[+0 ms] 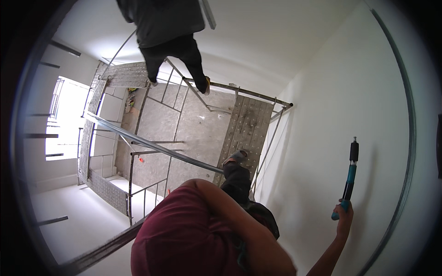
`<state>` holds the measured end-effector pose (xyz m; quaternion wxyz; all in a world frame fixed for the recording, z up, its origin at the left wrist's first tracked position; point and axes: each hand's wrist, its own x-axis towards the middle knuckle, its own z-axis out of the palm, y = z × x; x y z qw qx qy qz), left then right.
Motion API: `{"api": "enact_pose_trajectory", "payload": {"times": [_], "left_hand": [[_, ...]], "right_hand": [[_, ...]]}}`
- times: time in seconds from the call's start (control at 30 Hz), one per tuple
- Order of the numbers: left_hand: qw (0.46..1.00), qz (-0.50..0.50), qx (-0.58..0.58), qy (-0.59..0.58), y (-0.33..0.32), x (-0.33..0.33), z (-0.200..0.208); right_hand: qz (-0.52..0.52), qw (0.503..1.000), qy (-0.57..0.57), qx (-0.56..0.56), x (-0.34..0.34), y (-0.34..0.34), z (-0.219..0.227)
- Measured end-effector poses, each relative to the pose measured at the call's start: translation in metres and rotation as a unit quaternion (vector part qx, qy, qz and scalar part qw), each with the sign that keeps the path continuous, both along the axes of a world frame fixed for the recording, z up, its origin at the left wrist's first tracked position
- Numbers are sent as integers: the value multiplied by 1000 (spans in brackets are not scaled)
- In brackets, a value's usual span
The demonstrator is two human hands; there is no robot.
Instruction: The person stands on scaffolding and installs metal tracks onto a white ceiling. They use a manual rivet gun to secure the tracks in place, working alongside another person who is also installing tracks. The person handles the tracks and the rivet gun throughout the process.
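My right hand (344, 215) is wrapped round the lower end of a slim, stick-shaped nail gun (351, 177), teal and black with a metal tip. The tool points up and away from me, beside a white wall (322, 129). A curved-looking grey metal channel (408, 96) runs to the right of the tool, apart from it. My left arm (239, 216), in a maroon sleeve (184, 225), bends across my body toward the lower edge. The left hand itself is out of the picture.
My foot (237, 156) stands on a perforated scaffold plank (251, 122). Long metal channels (156, 146) lie across the scaffold frames. Another person (168, 27), in grey and black, stands on the scaffold ahead. The concrete floor (198, 122) shows far below. A bright window (69, 119) is at left.
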<state>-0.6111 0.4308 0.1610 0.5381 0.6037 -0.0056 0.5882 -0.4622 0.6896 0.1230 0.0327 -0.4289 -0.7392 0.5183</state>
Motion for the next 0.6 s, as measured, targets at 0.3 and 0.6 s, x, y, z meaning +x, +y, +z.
{"api": "enact_pose_trajectory", "payload": {"times": [0.3,0.6], "left_hand": [[925,-178,-203,-266,35,-108,77],[994,-71,-70,-43,81,-200,86]], "right_hand": [[-25,996,-7,-86,-43,68,19],[-45,990,-71,-109,-31,88,13]]}}
